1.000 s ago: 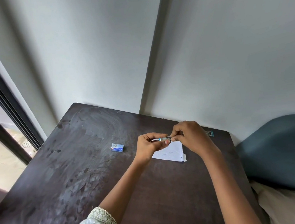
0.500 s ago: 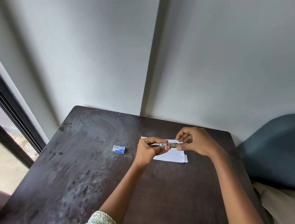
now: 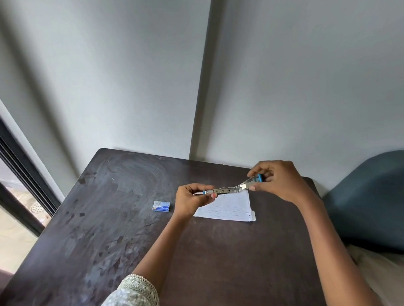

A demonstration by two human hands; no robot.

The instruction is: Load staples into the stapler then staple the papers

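Note:
A small metal stapler (image 3: 231,189) with blue ends is held above the table, swung wide open at its hinge. My left hand (image 3: 192,200) pinches the left end, the flat metal half. My right hand (image 3: 275,181) grips the right end, the raised half with the blue tip. Under the stapler a small stack of white lined papers (image 3: 226,208) lies flat on the dark wooden table (image 3: 105,234). A little blue staple box (image 3: 161,206) rests closed on the table to the left of my left hand.
The table stands in a corner against grey walls. A blue cushion (image 3: 383,200) and light bedding lie to the right of the table. A dark door frame (image 3: 7,174) and tiled floor are at the left.
The stapler was folded between my hands; my right hand has drawn its half away to the right and up, so the stapler now lies opened out. The view has shifted slightly.

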